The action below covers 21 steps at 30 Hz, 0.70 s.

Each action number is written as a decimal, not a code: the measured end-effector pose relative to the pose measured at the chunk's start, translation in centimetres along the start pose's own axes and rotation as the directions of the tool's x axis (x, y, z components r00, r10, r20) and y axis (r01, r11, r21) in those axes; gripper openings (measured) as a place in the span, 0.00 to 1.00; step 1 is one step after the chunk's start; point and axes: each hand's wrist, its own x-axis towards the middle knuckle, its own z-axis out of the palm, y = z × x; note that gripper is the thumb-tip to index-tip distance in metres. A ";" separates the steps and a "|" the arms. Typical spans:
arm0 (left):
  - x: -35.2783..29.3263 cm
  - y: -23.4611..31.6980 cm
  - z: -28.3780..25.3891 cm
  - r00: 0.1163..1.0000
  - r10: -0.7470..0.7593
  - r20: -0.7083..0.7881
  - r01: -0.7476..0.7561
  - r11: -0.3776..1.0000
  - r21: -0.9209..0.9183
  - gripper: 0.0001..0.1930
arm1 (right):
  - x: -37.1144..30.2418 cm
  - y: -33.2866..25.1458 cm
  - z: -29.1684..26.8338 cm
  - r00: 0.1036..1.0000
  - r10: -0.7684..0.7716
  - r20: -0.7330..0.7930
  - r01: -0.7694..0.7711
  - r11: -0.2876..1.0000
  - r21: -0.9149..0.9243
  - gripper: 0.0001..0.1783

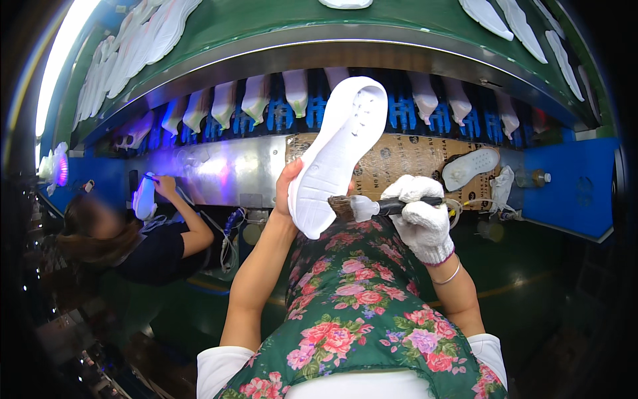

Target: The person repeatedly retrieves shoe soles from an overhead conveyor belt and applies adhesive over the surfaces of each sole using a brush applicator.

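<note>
A white shoe sole (pixel 340 153) is held up in front of me, tilted with its wider end toward the far side. My bare left hand (pixel 288 189) grips it by its left edge, and fingertips show past its right edge. In a white knit glove, my right hand (pixel 420 216) is closed around the black handle of a brush (pixel 364 207) with a pale ferrule and a hose-like lead. The brush's dark bristles meet the sole's near right edge, or lie just over it; I cannot tell which.
Cardboard (pixel 405 159) covers part of the metal ledge (pixel 212 169); another sole (pixel 470 169) lies there beside a small bottle (pixel 531 178). Beyond, shoe uppers (pixel 256 100) hang in a row below a green belt (pixel 279 26) carrying soles. At left a co-worker (pixel 159 229) holds a lit sole.
</note>
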 end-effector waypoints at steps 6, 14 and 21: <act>0.0 -1.9 0.2 0.997 -0.070 -0.028 0.062 0.974 -0.220 0.42 | 1.8 -1.4 2.5 0.982 -0.149 0.120 0.179 0.938 -0.296 0.09; 0.7 -4.1 1.7 0.976 -0.193 0.098 0.211 0.952 -0.224 0.41 | 8.7 -1.5 2.1 0.901 -0.292 0.323 0.425 0.745 -0.514 0.16; 1.7 -4.8 3.1 0.973 -0.152 0.174 0.205 0.914 -0.349 0.49 | 11.6 -6.1 0.0 0.861 -0.453 0.229 0.501 0.834 -0.231 0.12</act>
